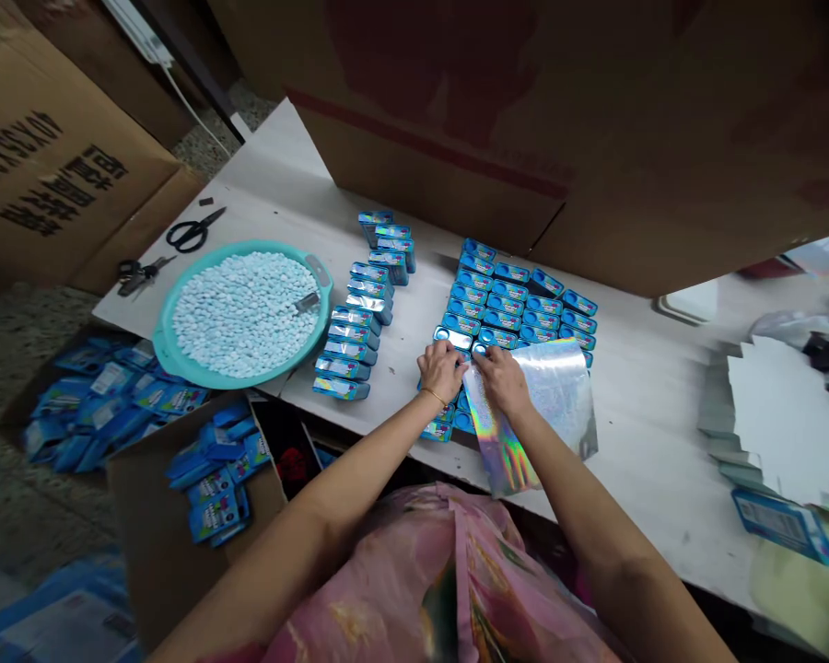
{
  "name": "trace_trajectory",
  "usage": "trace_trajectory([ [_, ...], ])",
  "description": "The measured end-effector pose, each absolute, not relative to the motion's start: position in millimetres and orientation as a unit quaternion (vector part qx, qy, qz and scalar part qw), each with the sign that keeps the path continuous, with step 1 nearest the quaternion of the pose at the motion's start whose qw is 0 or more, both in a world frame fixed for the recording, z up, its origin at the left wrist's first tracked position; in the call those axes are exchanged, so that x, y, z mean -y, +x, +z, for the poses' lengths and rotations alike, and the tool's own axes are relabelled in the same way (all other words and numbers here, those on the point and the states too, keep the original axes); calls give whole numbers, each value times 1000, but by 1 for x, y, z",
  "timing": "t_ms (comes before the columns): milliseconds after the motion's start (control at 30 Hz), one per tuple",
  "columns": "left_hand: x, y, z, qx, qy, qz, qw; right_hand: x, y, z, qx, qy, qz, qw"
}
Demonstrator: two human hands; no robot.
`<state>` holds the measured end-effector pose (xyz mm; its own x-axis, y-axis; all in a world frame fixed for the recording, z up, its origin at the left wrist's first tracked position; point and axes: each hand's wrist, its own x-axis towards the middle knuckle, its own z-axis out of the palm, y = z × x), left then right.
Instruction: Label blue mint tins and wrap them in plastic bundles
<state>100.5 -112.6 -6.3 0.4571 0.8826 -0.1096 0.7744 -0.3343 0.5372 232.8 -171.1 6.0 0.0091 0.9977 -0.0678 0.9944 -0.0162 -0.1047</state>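
Left hand [442,370] and right hand [501,376] nearly meet, fingers curled, over small blue printed boxes [504,305].
Whether either pinches anything, I cannot tell. A holographic sheet [561,389] lies beneath the right hand, perhaps for short reach; the boxes around the fingertips stand packed, likely bracing one another. Farther left, a turquoise basin [164,339] contains white tablets [241,316].

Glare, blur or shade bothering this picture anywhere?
Head view: rainbow glare streaks the silvery holographic plastic sheet; head view, right side: the stack of flat white pieces looks smeared; head view, top: the large brown cardboard box sits in dim shade; head view, edges: shapes seem stretched, probably by a wide lens.
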Motion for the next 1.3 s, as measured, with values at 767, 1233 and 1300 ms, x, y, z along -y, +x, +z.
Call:
trace_trajectory([
  [767, 137, 51, 28, -411, 277, 229, 838, 209, 189, 74, 135, -656, 539, 511],
  [1233, 142, -21, -18, -541, 419, 267, 678, 224, 98, -5, 280, -785, 326, 446],
  [1300, 140, -20, -24, -541, 432, 262, 672, 226, 99, -7, 349, -795, 273, 413],
])
